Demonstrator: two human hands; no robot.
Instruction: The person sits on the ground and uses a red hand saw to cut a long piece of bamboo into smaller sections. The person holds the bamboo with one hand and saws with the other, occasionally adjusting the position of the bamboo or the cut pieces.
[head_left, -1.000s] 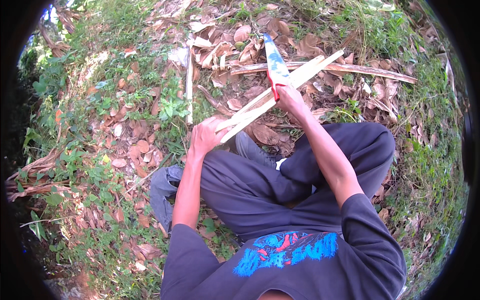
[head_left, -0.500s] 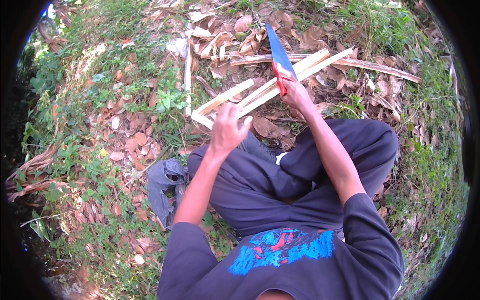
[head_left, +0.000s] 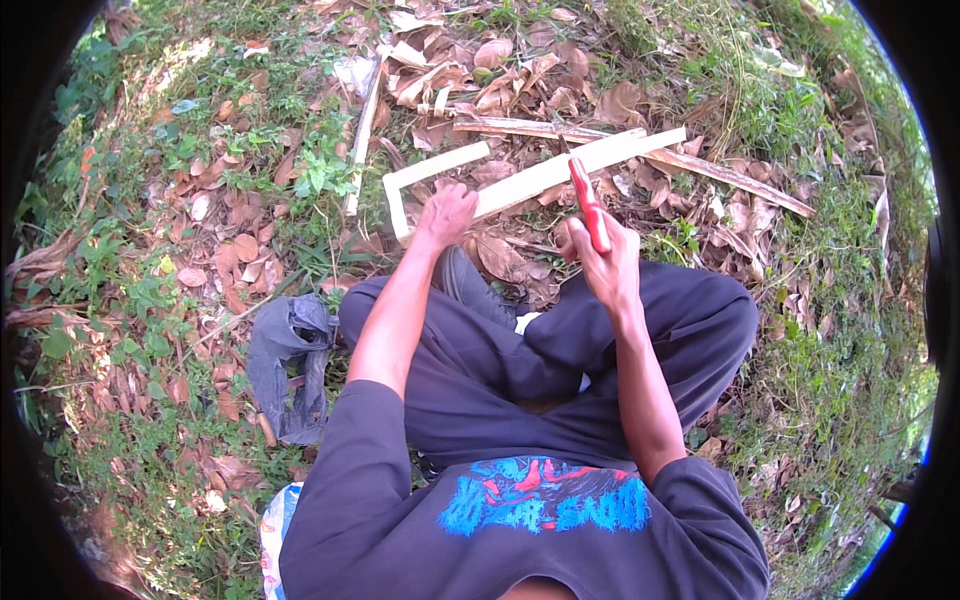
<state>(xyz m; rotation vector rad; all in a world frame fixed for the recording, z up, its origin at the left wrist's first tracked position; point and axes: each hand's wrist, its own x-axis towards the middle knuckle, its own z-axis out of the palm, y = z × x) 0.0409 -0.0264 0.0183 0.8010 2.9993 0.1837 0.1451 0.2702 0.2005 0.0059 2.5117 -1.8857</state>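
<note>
My right hand [head_left: 608, 258] grips a hand saw [head_left: 587, 200] by its red handle. The saw is turned edge-on, so its blade barely shows where it meets the wood. Pale wooden strips [head_left: 560, 175] form a narrow, open-ended frame in front of my legs, with a short end piece [head_left: 397, 208] and a shorter arm [head_left: 440, 164]. My left hand [head_left: 448, 212] is closed over the near long strip, close to the end piece. Its fingertips are partly hidden. Two strips seem to lie side by side along the long side.
A long, rough wooden strip [head_left: 730, 178] lies beneath the frame's far right end. Another thin strip [head_left: 366, 135] rests to the left. A dark crumpled cloth or bag [head_left: 290, 365] sits by my left knee. Dry leaves [head_left: 500, 258] and weeds cover the ground around my crossed legs.
The saw has turned from showing its blue blade flat to standing edge-on, its handle nearer me. My left hand has closed down onto the wood, and the frame has shifted slightly.
</note>
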